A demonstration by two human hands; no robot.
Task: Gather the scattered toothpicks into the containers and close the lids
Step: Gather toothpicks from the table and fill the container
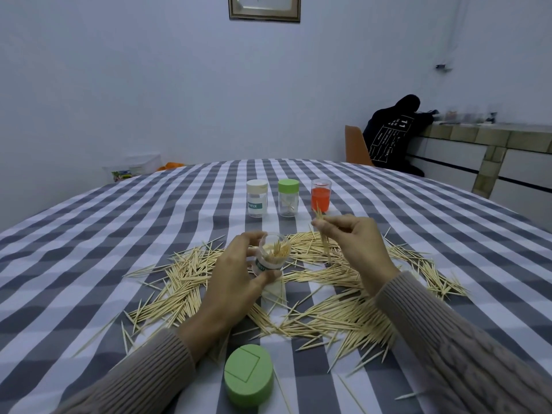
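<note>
So the left hand (pixel 239 273) is wrapped around the open jar (pixel 273 253), and the right hand (pixel 355 237) pinches a bundle of toothpicks (pixel 324 237) just right of the jar. The bundle stands nearly upright, so I'd say it only needs to shift left over the mouth. Loads more sticks lie on the surface (pixel 89 234) all around the jar, and its green lid (pixel 248 375) sits on the near side.

Checked cloth (pixel 119 234), grey/white, covers the surface. Far wall: picture frame (pixel 264 8) top centre. Far right: person in black hoodie (pixel 394 135) leaning on a tiled counter (pixel 484 135), orange chair (pixel 357 146) just beside. Far left past surface edge: clear plastic box (pixel 134 168), something orange (pixel 170 166) next to it.
</note>
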